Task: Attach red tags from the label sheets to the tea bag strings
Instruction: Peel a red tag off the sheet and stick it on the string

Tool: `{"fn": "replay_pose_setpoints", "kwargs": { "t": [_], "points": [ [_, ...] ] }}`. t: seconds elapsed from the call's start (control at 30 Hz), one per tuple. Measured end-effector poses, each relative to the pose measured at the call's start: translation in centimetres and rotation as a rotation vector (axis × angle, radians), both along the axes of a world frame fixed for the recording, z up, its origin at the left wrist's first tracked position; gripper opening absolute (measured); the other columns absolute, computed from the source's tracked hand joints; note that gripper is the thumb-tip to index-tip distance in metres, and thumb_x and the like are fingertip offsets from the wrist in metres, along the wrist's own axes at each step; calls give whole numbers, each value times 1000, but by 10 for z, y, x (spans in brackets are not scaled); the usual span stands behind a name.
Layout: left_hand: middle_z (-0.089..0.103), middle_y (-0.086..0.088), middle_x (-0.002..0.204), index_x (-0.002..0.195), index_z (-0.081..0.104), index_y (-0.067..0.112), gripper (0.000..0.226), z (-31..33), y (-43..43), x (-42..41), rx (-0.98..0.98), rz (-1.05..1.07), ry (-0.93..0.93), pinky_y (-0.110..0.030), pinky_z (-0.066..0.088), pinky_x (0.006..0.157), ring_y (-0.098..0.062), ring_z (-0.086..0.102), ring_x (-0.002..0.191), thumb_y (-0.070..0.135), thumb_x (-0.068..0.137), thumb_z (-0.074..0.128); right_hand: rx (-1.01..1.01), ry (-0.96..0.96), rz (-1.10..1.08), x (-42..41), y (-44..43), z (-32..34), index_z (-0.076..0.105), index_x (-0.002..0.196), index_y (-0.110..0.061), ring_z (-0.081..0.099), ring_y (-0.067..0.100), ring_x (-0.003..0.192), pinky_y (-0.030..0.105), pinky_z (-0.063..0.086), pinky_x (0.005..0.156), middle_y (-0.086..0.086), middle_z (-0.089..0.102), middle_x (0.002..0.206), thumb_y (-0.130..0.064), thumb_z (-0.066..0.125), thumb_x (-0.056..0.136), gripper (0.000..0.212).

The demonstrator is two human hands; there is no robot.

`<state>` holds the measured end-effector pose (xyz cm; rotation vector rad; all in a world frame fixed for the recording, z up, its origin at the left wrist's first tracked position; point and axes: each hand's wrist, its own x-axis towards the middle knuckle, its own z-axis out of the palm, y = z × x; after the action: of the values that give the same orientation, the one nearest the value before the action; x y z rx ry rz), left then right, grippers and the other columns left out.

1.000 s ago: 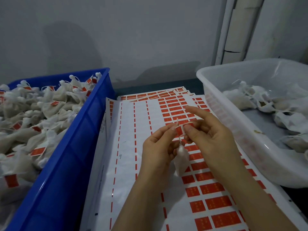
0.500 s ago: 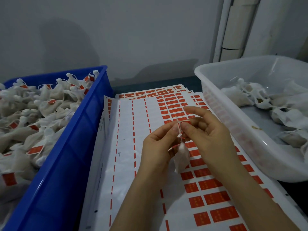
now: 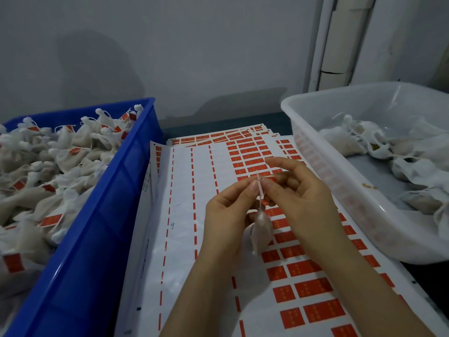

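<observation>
A small white tea bag (image 3: 261, 228) hangs by its string (image 3: 260, 190) between my two hands, above the label sheet (image 3: 184, 215). My left hand (image 3: 228, 212) pinches the string near its top with thumb and forefinger. My right hand (image 3: 301, 198) pinches it from the other side, its forefinger stretched out. A red tag seems to sit between the fingertips, mostly hidden. The sheet carries rows of red tags (image 3: 306, 288) on its right half; its left columns are peeled bare.
A blue crate (image 3: 102, 239) on the left is heaped with tagged tea bags (image 3: 53, 166). A translucent white tub (image 3: 340, 190) on the right holds untagged tea bags (image 3: 401, 161). More label sheets (image 3: 218, 136) lie fanned under the top one. A wall stands behind.
Both hands stayed together on the string, fingertips shifting slightly. The view tilted a little, so everything sits lower in frame.
</observation>
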<state>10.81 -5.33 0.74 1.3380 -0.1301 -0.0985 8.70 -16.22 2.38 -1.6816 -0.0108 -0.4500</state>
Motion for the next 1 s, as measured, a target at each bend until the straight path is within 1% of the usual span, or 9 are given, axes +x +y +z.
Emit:
{"fn": "replay_pose_setpoints", "kwargs": {
  "t": [0.1,0.17,0.3,0.47,0.63,0.7,0.8,0.9,1.0],
  "points": [
    [73,13,96,82,75,38,15,1,0,-1,13,21,-9,-18,55,67,-8,69,90,38,79,61,-14,3,-37,1,-1,-1,54,94,-44,60,-10,85,0,44,62,-29,57,95,-49,57,64,31],
    [73,16,94,78,75,43,20,0,0,-1,30,15,-28,-15,54,65,-4,68,89,31,86,60,-19,5,-73,2,-2,-3,54,92,-44,59,-9,83,0,44,62,-30,56,93,-45,59,69,24],
    [67,31,99,85,68,56,19,3,-3,-8,113,-45,-173,-5,48,65,11,61,96,51,67,63,-14,-1,-105,3,-5,-7,54,92,-44,59,-8,81,0,43,57,-31,56,93,-34,62,79,18],
    [66,35,94,88,66,48,21,1,-6,-5,95,81,-178,-2,47,65,15,60,94,43,69,61,-9,-12,-95,4,-4,-8,55,91,-41,64,-8,75,4,44,53,-23,62,90,-29,60,85,14],
    [52,53,83,100,55,56,32,4,-4,0,183,192,-192,3,41,57,31,49,85,31,81,62,-31,71,-133,8,-3,-13,53,98,-43,65,-2,73,5,47,54,-26,61,90,-47,43,88,14],
    [59,44,84,103,51,55,38,2,-4,1,222,229,-204,3,41,56,27,52,86,27,82,66,-25,111,-132,10,-3,-11,53,93,-44,62,-8,69,3,42,50,-32,58,82,-59,36,81,26],
    [67,21,89,103,50,41,36,-1,-4,2,238,243,-207,0,44,59,12,61,85,20,81,70,-50,125,-132,10,-5,-9,53,78,-47,57,-15,66,2,38,45,-39,55,66,-56,41,85,16],
    [68,14,79,98,48,30,32,-2,-4,0,252,202,-236,-2,46,62,4,66,80,14,81,70,-76,90,-115,8,-6,-11,56,76,-43,59,-7,75,4,38,56,-36,58,70,-45,53,84,10],
    [67,9,80,91,46,25,29,-2,-3,-1,260,181,-261,-4,48,65,-1,67,81,11,81,69,-111,65,-117,6,-6,-11,57,76,-39,60,-5,77,3,40,56,-29,60,77,-38,58,85,8]
  ]
}}
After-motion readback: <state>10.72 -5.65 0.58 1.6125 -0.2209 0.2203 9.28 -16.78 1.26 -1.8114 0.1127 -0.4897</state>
